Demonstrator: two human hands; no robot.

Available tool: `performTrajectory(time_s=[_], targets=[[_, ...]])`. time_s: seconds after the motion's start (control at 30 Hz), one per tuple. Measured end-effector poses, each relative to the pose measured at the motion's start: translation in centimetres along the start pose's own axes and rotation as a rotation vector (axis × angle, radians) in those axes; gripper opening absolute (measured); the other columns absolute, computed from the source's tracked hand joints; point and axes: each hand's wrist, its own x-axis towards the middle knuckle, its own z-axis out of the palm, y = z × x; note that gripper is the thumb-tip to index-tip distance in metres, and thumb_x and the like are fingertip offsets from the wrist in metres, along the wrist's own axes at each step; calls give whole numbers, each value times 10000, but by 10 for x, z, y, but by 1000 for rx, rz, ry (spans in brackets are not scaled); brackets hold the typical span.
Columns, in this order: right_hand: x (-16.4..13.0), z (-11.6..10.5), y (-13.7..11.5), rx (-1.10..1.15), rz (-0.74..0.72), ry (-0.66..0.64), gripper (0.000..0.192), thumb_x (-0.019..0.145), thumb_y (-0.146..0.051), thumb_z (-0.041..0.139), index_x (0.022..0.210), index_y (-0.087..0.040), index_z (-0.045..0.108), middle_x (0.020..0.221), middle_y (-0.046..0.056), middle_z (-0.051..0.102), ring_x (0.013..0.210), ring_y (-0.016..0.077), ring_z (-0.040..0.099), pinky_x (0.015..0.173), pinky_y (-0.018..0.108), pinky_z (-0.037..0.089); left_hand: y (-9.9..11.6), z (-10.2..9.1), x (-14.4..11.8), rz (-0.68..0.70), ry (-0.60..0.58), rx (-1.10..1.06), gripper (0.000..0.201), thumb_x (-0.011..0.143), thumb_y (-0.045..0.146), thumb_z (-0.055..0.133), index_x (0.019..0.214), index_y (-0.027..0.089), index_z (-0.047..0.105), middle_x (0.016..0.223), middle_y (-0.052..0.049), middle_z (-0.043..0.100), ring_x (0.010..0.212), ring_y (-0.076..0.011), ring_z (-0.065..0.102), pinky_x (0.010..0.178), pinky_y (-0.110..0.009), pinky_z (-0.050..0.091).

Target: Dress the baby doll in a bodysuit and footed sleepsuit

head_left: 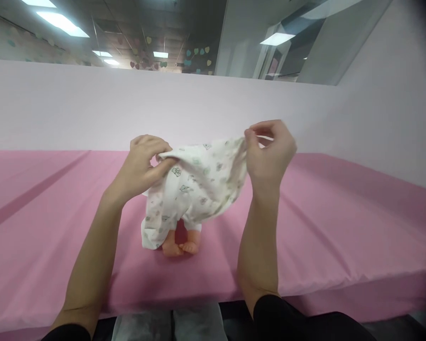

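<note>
While I watch: garment [195, 189] stretched sideways between both hands, above doll [179, 244].
Left hand [144, 163]: pinching garment.
Right hand [270, 151]: pinching its edge.

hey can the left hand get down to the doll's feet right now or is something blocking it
Probably yes. The left hand is busy pinching the printed garment, but the doll's feet poke out bare below the hem, with open pink sheet around them.
</note>
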Motion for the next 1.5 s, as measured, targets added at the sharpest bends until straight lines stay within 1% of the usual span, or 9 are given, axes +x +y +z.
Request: performTrajectory(time_s=[0.17,0.23,0.4,0.6,0.93,1.13,1.27,1.37,1.5], targets=[[-30,21,-45,249,-42,-619,335,835,-398,603,1129,-240,578,1131,63,612,1089,237,554,942,418,444,1,13,2,-36,86,-269,151,841,246,474,833,183,612,789,-11,615,742,-140,542,753,-279,436],[-40,30,-58,309,-51,-758,443,789,-362,655,1203,-244,553,1196,63,593,1130,253,535,955,411,432,-2,19,3,-64,95,-365,162,846,243,464,861,174,610,807,-17,615,729,-130,542,693,-247,433],[-38,41,-49,427,92,-826,265,780,-272,608,1033,-209,653,1038,44,653,980,226,588,854,359,456,-9,15,3,-133,38,-389,190,835,309,507,871,162,623,794,-17,613,735,-133,551,659,-227,423],[-25,33,-35,422,393,-795,153,745,-221,581,604,-163,588,603,-12,528,618,129,516,590,251,403,-10,1,-1,-153,-468,-356,270,710,377,665,892,181,624,793,-2,614,710,-149,549,603,-230,412],[-37,58,-34,928,759,-713,109,724,-251,653,801,-176,633,758,6,628,728,150,598,668,259,489,-14,4,2,-247,-81,-591,222,804,384,601,804,175,528,731,15,499,630,-95,472,560,-197,382],[-45,60,-34,1003,758,-994,325,761,-421,687,982,-184,654,893,54,672,874,207,637,753,312,532,-8,10,2,-275,19,-637,250,809,399,594,731,170,533,657,25,463,562,-80,423,500,-195,336],[-47,55,-31,785,618,-1214,440,670,-388,784,1053,-220,644,934,41,677,912,226,634,773,333,534,-15,12,2,-266,54,-509,365,746,404,662,571,153,463,554,37,383,517,-71,355,462,-209,271],[-43,52,-27,648,555,-1259,411,646,-279,796,1028,-214,660,914,29,685,889,217,634,752,314,527,-24,9,1,-286,-82,-520,366,747,425,651,574,148,485,546,34,406,512,-73,368,457,-209,275],[-31,50,-16,724,646,-1104,259,692,-254,709,929,-152,685,817,37,686,763,185,639,632,258,501,-30,3,-2,-286,-554,-554,281,697,421,687,680,153,603,602,13,539,540,-108,476,467,-216,353]])
